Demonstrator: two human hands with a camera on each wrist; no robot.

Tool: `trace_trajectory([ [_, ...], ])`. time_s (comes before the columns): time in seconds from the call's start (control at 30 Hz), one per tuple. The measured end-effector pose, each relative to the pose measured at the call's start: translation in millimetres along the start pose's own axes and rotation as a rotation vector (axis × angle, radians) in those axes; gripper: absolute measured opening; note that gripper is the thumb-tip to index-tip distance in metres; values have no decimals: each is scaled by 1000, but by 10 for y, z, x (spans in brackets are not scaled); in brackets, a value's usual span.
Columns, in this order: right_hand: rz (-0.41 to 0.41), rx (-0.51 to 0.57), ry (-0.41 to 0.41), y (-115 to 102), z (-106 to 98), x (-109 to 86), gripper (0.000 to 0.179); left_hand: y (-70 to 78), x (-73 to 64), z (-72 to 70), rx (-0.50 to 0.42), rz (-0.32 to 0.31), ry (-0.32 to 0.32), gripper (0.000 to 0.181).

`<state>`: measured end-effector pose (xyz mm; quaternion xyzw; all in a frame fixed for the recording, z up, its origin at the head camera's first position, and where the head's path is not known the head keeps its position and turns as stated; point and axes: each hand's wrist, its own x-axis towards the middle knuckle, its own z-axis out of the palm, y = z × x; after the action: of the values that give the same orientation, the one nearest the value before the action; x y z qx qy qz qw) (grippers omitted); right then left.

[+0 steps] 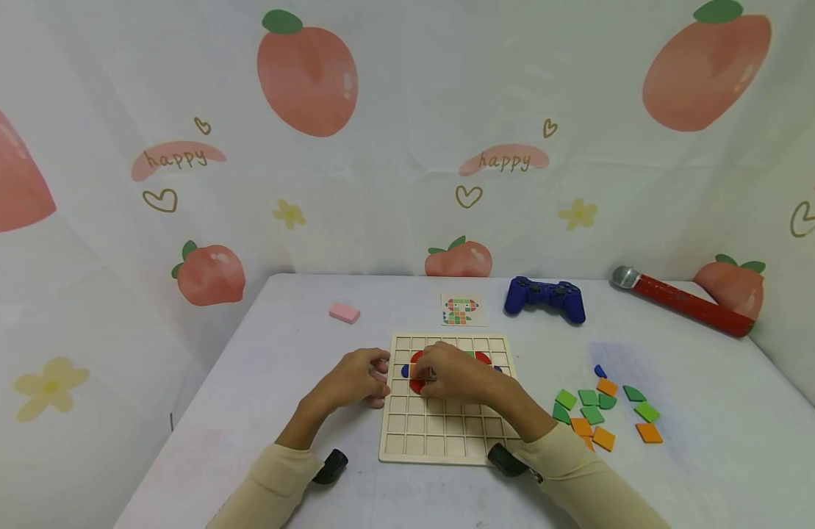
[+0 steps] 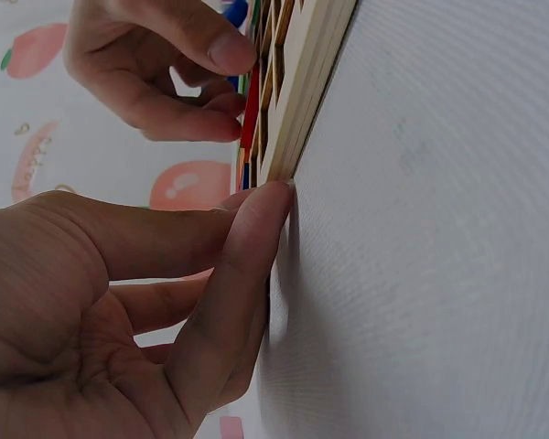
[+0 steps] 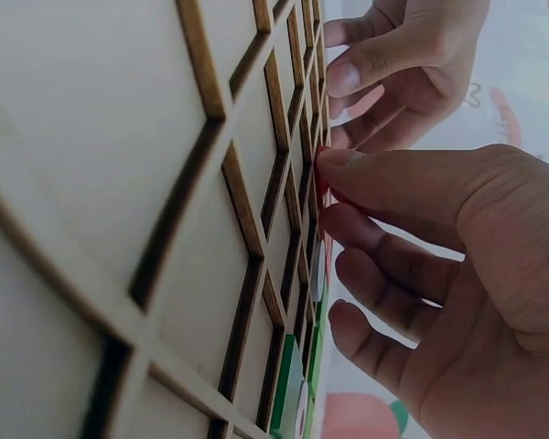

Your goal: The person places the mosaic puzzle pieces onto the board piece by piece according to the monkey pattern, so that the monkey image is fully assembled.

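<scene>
A wooden grid board (image 1: 435,425) lies flat in the middle of the table, its upper rows partly filled with colored pieces. My left hand (image 1: 354,378) holds the board's left edge, thumb and index finger meeting at the rim in the left wrist view. Over the upper left cells, my right hand (image 1: 456,375) pinches a red rounded piece (image 3: 324,172) between thumb and index finger, right at the board's surface. Another red piece (image 1: 483,358) and a blue piece (image 1: 406,372) sit in the grid. The right hand hides several middle cells.
Loose green, orange and blue pieces, among them an orange square (image 1: 649,433), lie scattered right of the board. Behind it are a pattern card (image 1: 460,305), a pink block (image 1: 344,313), a blue game controller (image 1: 544,297) and a red microphone (image 1: 691,305).
</scene>
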<state>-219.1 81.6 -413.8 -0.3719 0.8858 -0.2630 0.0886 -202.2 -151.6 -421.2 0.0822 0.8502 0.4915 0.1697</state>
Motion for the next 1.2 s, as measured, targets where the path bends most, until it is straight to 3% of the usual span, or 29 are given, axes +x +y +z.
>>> trace_trajectory([
  [0.5, -140, -18, -10, 24, -17, 50, 17, 6, 1, 3, 1, 1, 0, 62],
  [0.83, -60, 10, -1, 41, -66, -44, 17, 29, -20, 14, 30, -9, 9, 62],
  [1.0, 20, 45, 24, 105, -124, -186, 18, 38, -28, 27, 33, -14, 18, 62],
  [1.2, 52, 43, 71, 238, -221, -451, 15, 35, -31, 36, 41, -26, 25, 63],
])
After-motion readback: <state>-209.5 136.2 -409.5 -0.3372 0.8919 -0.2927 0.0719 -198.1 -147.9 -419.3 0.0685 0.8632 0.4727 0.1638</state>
